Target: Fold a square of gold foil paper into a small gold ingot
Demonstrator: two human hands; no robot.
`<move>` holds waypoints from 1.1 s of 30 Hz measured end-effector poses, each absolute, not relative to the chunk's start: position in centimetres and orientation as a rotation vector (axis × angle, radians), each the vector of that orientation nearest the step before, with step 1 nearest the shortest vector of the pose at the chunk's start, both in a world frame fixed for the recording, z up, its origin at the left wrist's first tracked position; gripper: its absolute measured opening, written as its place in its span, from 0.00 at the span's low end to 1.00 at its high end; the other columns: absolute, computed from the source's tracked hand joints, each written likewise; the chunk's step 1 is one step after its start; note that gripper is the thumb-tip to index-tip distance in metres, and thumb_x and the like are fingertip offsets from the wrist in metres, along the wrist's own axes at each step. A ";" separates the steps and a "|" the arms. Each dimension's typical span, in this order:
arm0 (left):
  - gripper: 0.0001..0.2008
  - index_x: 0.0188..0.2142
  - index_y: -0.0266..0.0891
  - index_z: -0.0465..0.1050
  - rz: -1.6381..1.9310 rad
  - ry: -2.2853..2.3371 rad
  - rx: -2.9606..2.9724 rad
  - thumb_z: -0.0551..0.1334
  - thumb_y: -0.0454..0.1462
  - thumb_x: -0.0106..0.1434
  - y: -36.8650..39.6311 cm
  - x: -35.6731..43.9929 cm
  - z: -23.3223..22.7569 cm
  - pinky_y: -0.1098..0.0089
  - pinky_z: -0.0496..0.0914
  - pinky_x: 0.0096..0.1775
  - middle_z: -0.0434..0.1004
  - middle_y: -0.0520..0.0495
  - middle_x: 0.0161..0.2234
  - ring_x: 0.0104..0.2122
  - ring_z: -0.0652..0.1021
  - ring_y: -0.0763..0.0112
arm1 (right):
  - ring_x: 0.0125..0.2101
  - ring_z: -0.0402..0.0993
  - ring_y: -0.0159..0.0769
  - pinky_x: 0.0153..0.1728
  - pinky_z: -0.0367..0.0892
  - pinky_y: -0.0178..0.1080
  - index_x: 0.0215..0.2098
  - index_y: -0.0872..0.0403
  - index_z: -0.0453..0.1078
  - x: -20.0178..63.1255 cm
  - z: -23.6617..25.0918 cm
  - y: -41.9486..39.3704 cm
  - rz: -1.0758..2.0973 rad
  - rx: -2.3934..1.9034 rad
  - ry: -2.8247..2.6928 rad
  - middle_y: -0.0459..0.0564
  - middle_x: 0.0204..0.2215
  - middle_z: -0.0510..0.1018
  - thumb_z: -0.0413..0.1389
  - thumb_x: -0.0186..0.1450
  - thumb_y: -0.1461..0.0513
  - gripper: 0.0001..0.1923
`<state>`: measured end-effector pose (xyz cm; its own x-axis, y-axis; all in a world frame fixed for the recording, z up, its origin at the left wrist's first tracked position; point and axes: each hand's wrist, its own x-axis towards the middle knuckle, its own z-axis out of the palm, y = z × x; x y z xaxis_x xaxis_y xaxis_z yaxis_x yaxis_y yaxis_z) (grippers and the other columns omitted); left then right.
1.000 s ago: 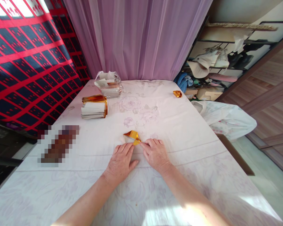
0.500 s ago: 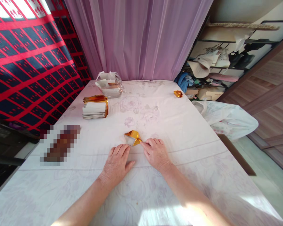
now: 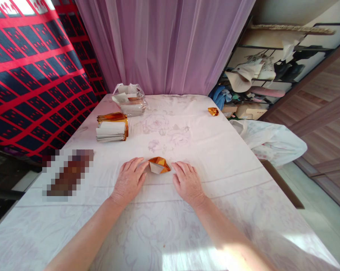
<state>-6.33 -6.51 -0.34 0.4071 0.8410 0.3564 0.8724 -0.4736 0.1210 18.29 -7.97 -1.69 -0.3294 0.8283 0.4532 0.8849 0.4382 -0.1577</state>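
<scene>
A partly folded piece of gold foil paper [image 3: 162, 162] lies on the table between my hands, its pale inner side facing me. My left hand [image 3: 129, 180] rests to its left with the fingers stretched out; the index fingertip is at the paper's left corner, and whether it presses on it I cannot tell. On the other side, my right hand [image 3: 189, 183] lies with its fingers extended, just short of the right corner. Neither hand grips anything.
A stack of gold and white paper sheets [image 3: 111, 130] stands at the left, before a clear plastic bag [image 3: 129, 101] of similar sheets. A folded gold piece [image 3: 213, 111] sits near the far right edge. A blurred-out brown item [image 3: 71, 173] lies left on the floral tablecloth [image 3: 158, 218].
My left hand has moved left and slightly away from me, to the paper's left corner. My right fingers have come off the right corner. The paper has shifted in shape, its left flap now folded.
</scene>
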 end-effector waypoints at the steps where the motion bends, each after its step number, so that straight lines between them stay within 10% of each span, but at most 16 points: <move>1: 0.18 0.55 0.41 0.71 -0.565 -1.554 -2.579 0.54 0.35 0.67 -6.2 -6.4 -0.4 0.52 0.67 0.54 0.71 0.39 0.58 0.55 0.70 0.53 | 0.46 0.68 0.43 0.44 0.62 0.44 0.56 0.56 0.69 18.3 -1.6 -7.9 -0.150 -1.457 -2.232 0.57 0.48 0.75 0.51 0.67 0.66 0.20; 25: 0.13 0.49 0.44 0.76 -0.483 -1.305 -2.846 0.55 0.38 0.70 -3.7 -6.4 0.0 0.57 0.65 0.54 0.79 0.46 0.50 0.49 0.77 0.64 | 0.41 0.72 0.40 0.40 0.63 0.42 0.44 0.53 0.74 17.6 -0.5 -5.5 -0.109 -1.357 -2.547 0.52 0.43 0.79 0.59 0.67 0.60 0.08; 33: 0.13 0.48 0.46 0.77 -0.477 -1.301 -2.819 0.56 0.41 0.71 -3.5 -6.6 -0.2 0.55 0.63 0.55 0.79 0.47 0.49 0.46 0.77 0.65 | 0.44 0.72 0.41 0.46 0.66 0.43 0.55 0.56 0.69 18.0 -1.0 -6.0 -0.050 -1.284 -2.450 0.55 0.46 0.79 0.54 0.68 0.64 0.17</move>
<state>-6.58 -3.55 -0.25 0.6108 0.7433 0.2727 0.7434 -0.6570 0.1256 18.03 -5.98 -1.02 -0.5143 0.7870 0.3407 0.8002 0.5833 -0.1395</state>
